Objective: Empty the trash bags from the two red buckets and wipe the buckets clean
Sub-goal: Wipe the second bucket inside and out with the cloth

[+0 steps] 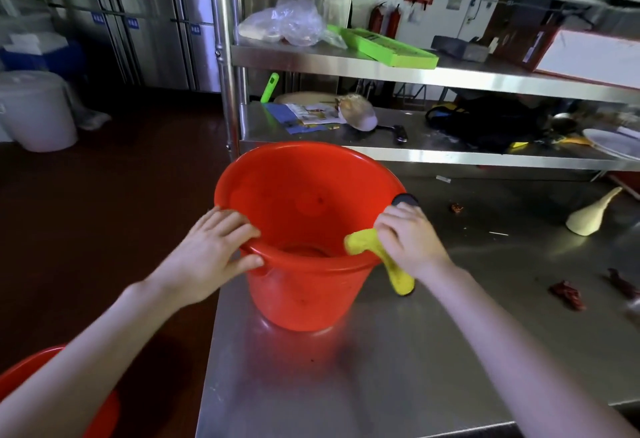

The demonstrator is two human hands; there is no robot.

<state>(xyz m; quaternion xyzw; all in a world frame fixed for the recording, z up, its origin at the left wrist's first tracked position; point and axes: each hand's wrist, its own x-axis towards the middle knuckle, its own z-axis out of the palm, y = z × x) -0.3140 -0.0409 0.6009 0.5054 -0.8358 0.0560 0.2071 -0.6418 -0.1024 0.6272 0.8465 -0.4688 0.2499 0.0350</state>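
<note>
L hand [211,250] gripping red bucket [304,285] rim, R hand [408,240] pinching yellow cloth [367,247]

You have 2 red buckets in view: table bucket [298,299], corner bucket [24,382]; 2 hands, left hand [211,254] and right hand [412,240]; 1 yellow cloth [363,245]; 1 white pail [36,111]; 2 fire extinguishers [377,18] on the far wall; 1 green tray [391,47]; 1 clear plastic bag [291,21]; 3 dried red chillies [568,293] on the steel table [415,351]; 1 cream funnel-shaped piece [588,217].
</note>
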